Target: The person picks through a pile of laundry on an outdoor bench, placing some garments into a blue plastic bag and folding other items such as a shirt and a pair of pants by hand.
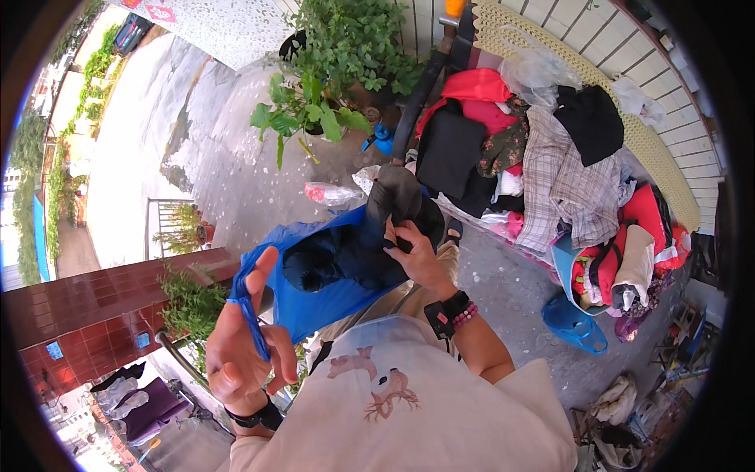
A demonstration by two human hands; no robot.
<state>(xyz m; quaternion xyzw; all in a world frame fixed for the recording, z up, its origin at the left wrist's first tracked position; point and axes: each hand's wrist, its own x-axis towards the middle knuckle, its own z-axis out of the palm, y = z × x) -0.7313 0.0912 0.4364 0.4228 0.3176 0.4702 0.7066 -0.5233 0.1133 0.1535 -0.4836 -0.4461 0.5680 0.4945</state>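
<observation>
My left hand (pixel 250 339) has the twisted handle of a blue plastic bag (pixel 327 307) looped over its fingers, with the fingers spread. The bag's mouth lies around a dark padded garment (pixel 312 262), which is partly inside it. My right hand (pixel 416 253) pinches the edge of a dark grey garment (pixel 392 189) between thumb and fingers. This cloth bulges up out of the bag on its far side. The two dark pieces touch, and I cannot tell whether they are one garment. The bag's bottom is hidden.
On a bench at right lies a heap of clothes, including plaid trousers (pixel 540 177) and a black garment (pixel 590 124). A full fabric bin (pixel 566 271) stands at its near end. Another blue plastic bag (pixel 573 324) lies on the floor. Potted plants (pixel 354 53) stand ahead.
</observation>
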